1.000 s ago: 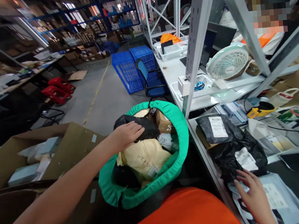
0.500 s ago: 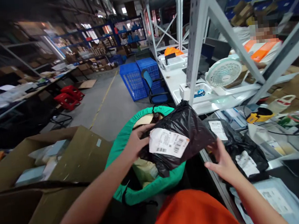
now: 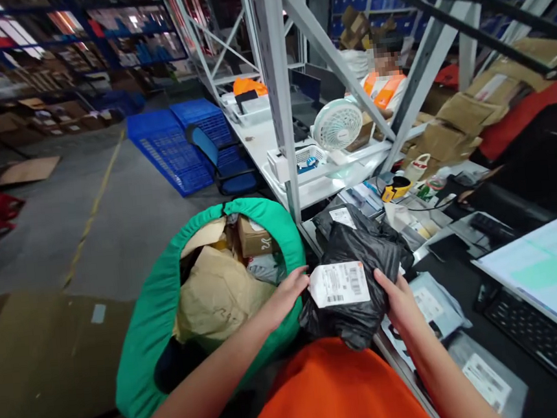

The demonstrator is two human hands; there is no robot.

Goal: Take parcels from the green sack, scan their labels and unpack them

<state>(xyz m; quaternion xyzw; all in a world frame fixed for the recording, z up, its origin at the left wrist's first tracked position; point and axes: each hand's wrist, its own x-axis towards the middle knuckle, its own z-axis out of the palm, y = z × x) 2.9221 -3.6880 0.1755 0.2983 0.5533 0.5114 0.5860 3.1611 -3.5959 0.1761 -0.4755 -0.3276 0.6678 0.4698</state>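
Observation:
A parcel wrapped in black plastic (image 3: pixel 351 323), with a white barcode label on top, is held in front of my orange shirt. My left hand (image 3: pixel 288 294) grips its left side, the fingertips at the label's edge. On the opposite side my right hand (image 3: pixel 397 295) has its thumb on top and the other fingers partly hidden behind the plastic. Left of the parcel stands a round green-rimmed bag (image 3: pixel 142 318) containing a crumpled tan package (image 3: pixel 218 295) and a small brown box (image 3: pixel 255 237). Another black parcel (image 3: pixel 325 218) lies just beyond the held one.
On the dark desk at right are grey-blue plastic mailers (image 3: pixel 438 305), a keyboard (image 3: pixel 538 342) and a monitor (image 3: pixel 552 269). A metal rack post (image 3: pixel 276 105) rises ahead, near a fan (image 3: pixel 338 126). Blue crates (image 3: pixel 161 151) and a chair (image 3: pixel 225 161) stand beyond the bag. A co-worker (image 3: pixel 385 86) sits behind.
The view has swung right. The black parcel has gone from over the green bag to the desk side, and my right hand, earlier spread at its edge, now clasps it.

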